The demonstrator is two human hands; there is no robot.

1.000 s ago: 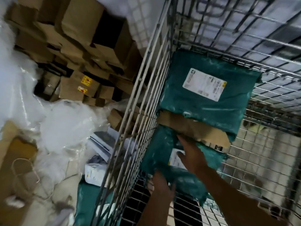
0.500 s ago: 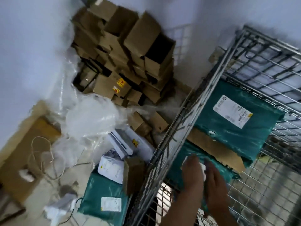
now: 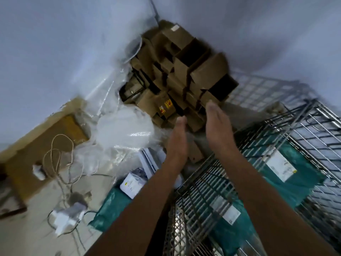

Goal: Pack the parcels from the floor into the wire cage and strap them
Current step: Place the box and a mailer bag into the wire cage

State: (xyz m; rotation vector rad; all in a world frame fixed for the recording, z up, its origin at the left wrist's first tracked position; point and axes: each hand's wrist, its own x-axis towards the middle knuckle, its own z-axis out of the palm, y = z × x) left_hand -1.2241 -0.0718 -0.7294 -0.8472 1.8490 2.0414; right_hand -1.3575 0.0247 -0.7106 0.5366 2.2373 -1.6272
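Note:
Both my arms reach forward over the floor left of the wire cage (image 3: 217,174). My left hand (image 3: 178,139) and my right hand (image 3: 218,124) are held flat with straight fingers, palms facing each other, holding nothing. Inside the cage lie two teal parcels with white labels, one further back (image 3: 302,174) and one nearer (image 3: 232,224). On the floor below my left arm lie a teal parcel (image 3: 112,207), a white box (image 3: 132,183) and flat white boxes (image 3: 153,159). A small brown box (image 3: 195,154) sits between my hands and the cage side.
A heap of empty cardboard boxes (image 3: 184,71) fills the corner against the wall. Clear plastic wrap (image 3: 121,130) spreads over the floor. A brown cardboard sheet (image 3: 36,141), string (image 3: 55,157) and a white charger with cable (image 3: 68,217) lie at left.
My hands have left the teal parcel inside the cage and swung out to the left above the floor pile. The view has turned left, away from the cage.

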